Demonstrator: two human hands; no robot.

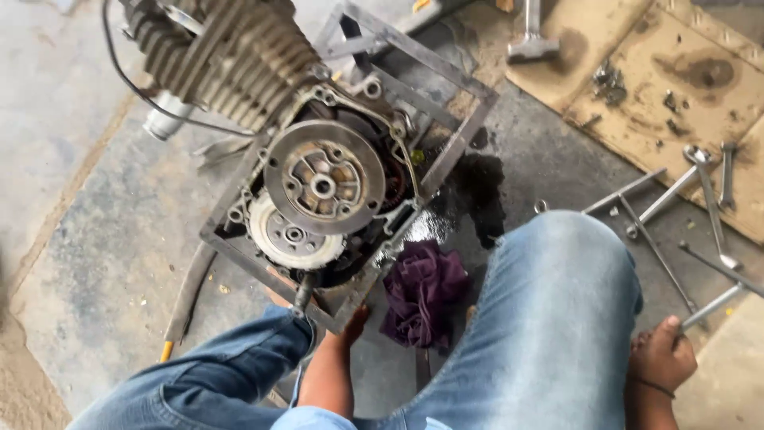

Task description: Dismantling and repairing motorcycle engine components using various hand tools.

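A motorcycle engine [318, 159] lies on its side in a square steel frame [446, 151] on a concrete floor [95, 239], its side cover off and the round clutch [324, 186] and a smaller gear [290, 235] exposed. At far left a black cable [119, 64] loops past the finned cylinder [231, 52]. The person, in blue jeans, squats over the work. The left hand [350, 322] reaches under the frame's near corner; its fingers are mostly hidden, so whether it grips the frame cannot be told. Just right of it a crumpled purple rag [422, 291] lies at the edge of a dark oil patch [473, 195] spreading from the frame. Further right, past the knee [557, 271], long socket wrenches [676, 199] lie scattered on the floor, and loose nuts [609, 84] and a hammer [532, 40] rest on stained cardboard [684, 87]. At far right the right hand [660, 354] is closed around the end of a steel wrench [712, 306].

The likeliest trouble is the oil: a foot or the frame could slide on the slick. The small nuts, lying loose on the cardboard, could easily be knocked away and lost.
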